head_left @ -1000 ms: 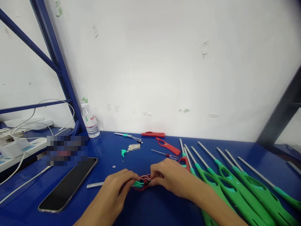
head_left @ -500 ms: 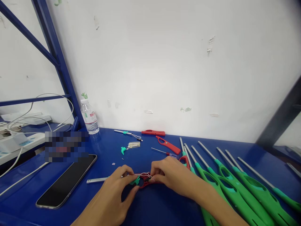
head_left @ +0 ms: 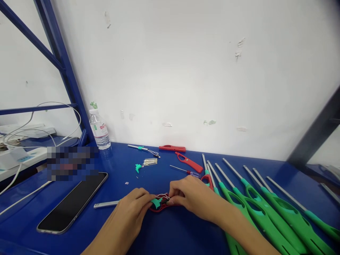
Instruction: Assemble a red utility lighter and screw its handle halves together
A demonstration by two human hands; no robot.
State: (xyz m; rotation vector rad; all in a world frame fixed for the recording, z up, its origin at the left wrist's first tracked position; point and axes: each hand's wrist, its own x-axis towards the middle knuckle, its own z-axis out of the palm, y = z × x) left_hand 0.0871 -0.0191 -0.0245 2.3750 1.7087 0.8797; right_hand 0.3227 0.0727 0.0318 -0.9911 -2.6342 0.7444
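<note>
A red lighter shell (head_left: 159,209) lies on the blue table between my hands, with thin white wires (head_left: 162,196) along it. My left hand (head_left: 134,207) is closed, its fingertips pinching a small teal trigger piece (head_left: 156,202) over the shell. A metal tube (head_left: 106,204) sticks out to the left from under that hand. The fingers of my right hand (head_left: 187,194) are closed at the shell's right part, on or beside a small black part and the wires; which of these they grip is mostly hidden.
Green lighters (head_left: 265,212) with metal tubes fill the right side. Behind the hands lie red shells (head_left: 190,163), a screwdriver (head_left: 193,174), a clear tank part (head_left: 150,162) and a teal trigger (head_left: 137,168). A phone (head_left: 74,202) and a water bottle (head_left: 100,130) are at left.
My left fingers have shifted back from under the teal piece, which now shows more fully and sits slightly further right over the shell. My right hand has barely moved. The view has shifted slightly.
</note>
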